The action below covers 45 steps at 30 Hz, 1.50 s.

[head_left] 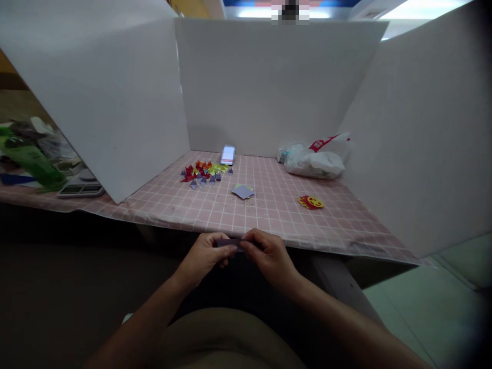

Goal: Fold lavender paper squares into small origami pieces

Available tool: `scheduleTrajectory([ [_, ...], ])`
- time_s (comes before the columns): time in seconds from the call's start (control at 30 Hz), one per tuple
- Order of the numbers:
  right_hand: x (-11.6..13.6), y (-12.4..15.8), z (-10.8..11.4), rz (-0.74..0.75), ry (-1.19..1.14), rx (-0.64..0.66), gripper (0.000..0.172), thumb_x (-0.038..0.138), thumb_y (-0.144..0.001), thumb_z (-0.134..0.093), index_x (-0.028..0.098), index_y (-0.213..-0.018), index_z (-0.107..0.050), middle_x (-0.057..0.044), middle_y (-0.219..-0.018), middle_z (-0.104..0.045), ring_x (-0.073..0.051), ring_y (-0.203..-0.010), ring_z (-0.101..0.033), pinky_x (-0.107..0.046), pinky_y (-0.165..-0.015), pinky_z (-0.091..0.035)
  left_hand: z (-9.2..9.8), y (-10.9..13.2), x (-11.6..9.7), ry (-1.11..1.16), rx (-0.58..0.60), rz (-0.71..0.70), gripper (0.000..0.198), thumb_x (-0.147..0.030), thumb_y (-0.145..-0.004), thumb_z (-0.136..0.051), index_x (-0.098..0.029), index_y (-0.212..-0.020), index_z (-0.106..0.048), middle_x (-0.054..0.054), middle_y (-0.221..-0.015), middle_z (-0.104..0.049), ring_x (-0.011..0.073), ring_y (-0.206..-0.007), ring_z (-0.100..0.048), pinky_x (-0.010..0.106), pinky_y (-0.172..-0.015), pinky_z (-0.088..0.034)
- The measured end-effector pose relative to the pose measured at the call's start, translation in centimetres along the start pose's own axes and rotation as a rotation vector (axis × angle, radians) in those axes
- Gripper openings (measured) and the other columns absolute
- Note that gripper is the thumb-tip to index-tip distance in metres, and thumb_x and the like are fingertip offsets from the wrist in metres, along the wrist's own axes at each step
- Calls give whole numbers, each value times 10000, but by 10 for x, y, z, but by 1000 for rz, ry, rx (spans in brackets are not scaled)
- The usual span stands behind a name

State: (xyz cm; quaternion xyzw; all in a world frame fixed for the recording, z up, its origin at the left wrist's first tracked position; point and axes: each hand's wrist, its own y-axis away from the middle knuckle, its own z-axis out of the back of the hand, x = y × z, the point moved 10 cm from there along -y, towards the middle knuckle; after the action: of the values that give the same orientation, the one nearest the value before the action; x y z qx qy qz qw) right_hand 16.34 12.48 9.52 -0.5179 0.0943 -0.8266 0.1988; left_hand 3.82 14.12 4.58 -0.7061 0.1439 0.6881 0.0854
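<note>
A folded strip of purple-grey paper (229,242) is held between my two hands, just in front of the table's near edge. My left hand (209,252) pinches its left part, thumb along the front. The right end sits between the thumb and fingers of my right hand (266,252). Beyond them on the table lies a small stack of paper squares (243,191), lilac on top with green showing at its edge. Farther left is a cluster of small folded paper pieces (203,171) in red, orange, yellow and purple.
The pink checked tablecloth (269,205) bears yellow and red cut-out shapes (311,202) at right and a white plastic bag (315,163) behind them. A phone (228,155) leans near the back panel (269,87). White panels also flank both sides. A scale (81,190) lies outside the left panel.
</note>
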Motion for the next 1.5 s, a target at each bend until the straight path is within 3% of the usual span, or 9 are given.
scheduleTrajectory([
  [0.2, -16, -1, -9, -149, -151, 83, 224, 327, -886, -579, 181, -715, -571, 28, -571, -542, -111, -521, -488, -239, -521, -361, 4, 3, -1, -74, -93, -29, 264, -366, -716, -738, -155, -645, -596, -50, -508, -519, 81, -455, -445, 213, -488, -332],
  [0.37, -27, 0, -20, -264, -304, 166, 251, 336, -862, -574, 187, -667, -523, 32, -563, -546, -93, -459, -480, -223, -470, -364, 3, 4, -1, -41, -91, -34, 228, -343, -715, -736, -144, -665, -635, -25, -566, -578, 85, -469, -479, 218, -498, -373],
  [0.5, -23, -2, -11, -212, -192, 122, 240, 271, -868, -554, 186, -646, -523, 33, -533, -526, -95, -477, -476, -219, -481, -360, -1, 2, -5, -37, -44, -47, 211, -344, -742, -707, -142, -696, -667, 5, -642, -639, 97, -500, -530, 231, -533, -418],
  [0.67, -22, -7, -2, -189, -63, 110, 256, 217, -866, -548, 188, -618, -491, 37, -523, -505, -95, -474, -477, -212, -464, -333, 3, -1, -5, -190, -68, -34, 215, -339, -753, -687, -159, -663, -611, -19, -594, -586, 108, -493, -507, 234, -519, -378],
  [0.83, -17, -9, -8, -161, 11, 289, 197, 146, -831, -560, 175, -639, -531, 34, -542, -528, -93, -474, -489, -208, -463, -327, -7, 0, -27, -379, 9, -207, 187, -282, -771, -683, -166, -635, -630, -10, -662, -569, 141, -665, -511, 243, -617, -368],
  [1.07, -19, -15, 12, -164, -212, -28, 234, 327, -884, -562, 173, -709, -576, 27, -588, -526, -105, -521, -478, -231, -510, -364, -9, -1, -9, -52, -64, -98, 243, -379, -787, -706, -152, -723, -649, -14, -658, -538, 116, -608, -441, 232, -576, -339],
  [1.17, -19, -15, 8, -130, -265, -37, 202, 330, -843, -614, 170, -723, -589, 17, -646, -542, -115, -592, -483, -243, -562, -374, -9, -1, -1, 48, -121, -79, 289, -426, -788, -722, -147, -759, -651, -36, -626, -503, 92, -566, -381, 216, -547, -302],
  [1.33, -22, -16, 5, -122, -306, -17, 178, 295, -828, -612, 169, -708, -572, 18, -654, -528, -124, -623, -472, -258, -604, -372, -11, -1, -7, 51, -167, -132, 280, -401, -789, -729, -144, -724, -638, -46, -604, -487, 85, -561, -370, 205, -536, -287],
  [1.5, -16, -16, 9, -57, -177, -2, 185, 222, -860, -530, 178, -681, -515, 15, -645, -507, -132, -635, -463, -269, -614, -352, -19, -3, -16, -21, -83, -158, 218, -359, -793, -717, -144, -792, -682, -10, -688, -590, 110, -625, -470, 213, -594, -367],
])
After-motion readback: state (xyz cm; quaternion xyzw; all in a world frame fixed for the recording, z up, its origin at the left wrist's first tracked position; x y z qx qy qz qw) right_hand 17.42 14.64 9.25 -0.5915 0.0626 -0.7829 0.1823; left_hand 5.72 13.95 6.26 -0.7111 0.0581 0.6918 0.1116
